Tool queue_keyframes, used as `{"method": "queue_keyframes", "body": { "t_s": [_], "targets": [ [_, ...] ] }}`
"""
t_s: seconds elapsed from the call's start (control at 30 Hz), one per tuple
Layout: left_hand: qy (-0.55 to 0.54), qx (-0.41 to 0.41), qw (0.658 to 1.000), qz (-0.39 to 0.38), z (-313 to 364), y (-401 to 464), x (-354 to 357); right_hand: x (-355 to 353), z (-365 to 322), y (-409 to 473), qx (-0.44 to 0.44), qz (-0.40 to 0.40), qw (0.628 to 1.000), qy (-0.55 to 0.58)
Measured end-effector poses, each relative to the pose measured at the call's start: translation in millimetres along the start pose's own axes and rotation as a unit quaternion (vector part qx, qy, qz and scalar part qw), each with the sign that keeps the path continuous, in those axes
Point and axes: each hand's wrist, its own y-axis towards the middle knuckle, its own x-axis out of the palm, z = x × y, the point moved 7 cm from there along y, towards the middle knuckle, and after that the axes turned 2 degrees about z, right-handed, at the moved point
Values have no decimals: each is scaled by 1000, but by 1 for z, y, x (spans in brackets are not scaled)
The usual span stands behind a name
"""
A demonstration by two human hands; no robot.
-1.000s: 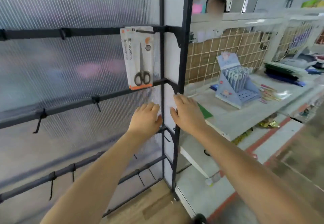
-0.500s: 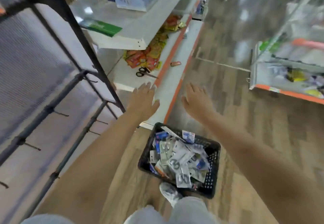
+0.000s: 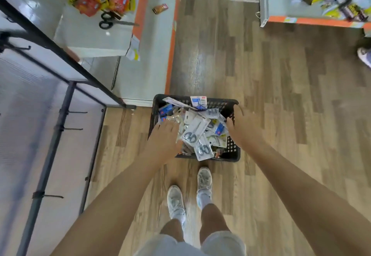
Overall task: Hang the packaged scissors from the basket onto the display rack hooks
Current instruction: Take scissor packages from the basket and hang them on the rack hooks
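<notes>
Evidently reached down with both hands, left and right, fingers spread, empty, over basket to pick packaged scissors.

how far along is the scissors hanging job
Early. No hung pack shows in this view, and the rack hooks in sight are bare. Both hands, left and right, reach into the basket, nothing gripped yet. Its heap of packaged scissors remains to hang.
</notes>
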Motion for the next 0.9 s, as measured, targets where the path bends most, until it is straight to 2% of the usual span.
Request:
{"method": "queue_keyframes", "body": {
  "t_s": [0.17,0.37,0.5,0.6,0.67,0.77,0.9],
  "targets": [
    [-78,-39,996,-8,-8,37,53,70,28,15,-16,-32,999,9],
    [-176,-124,976,-25,-13,91,125,146,55,46,-32,-73,997,6],
    [-217,-154,962,-67,-18,118,180,211,56,64,-35,-133,990,13],
    [-234,-159,954,-97,-22,139,224,260,55,75,-7,-160,986,53],
    [-237,-172,948,-122,-30,151,256,292,57,78,45,-178,977,104],
    [-249,-204,938,-129,-43,171,295,344,63,83,104,-216,959,150],
    [-261,-236,925,-140,-59,195,337,397,72,97,174,-224,938,199]
  ]
}}
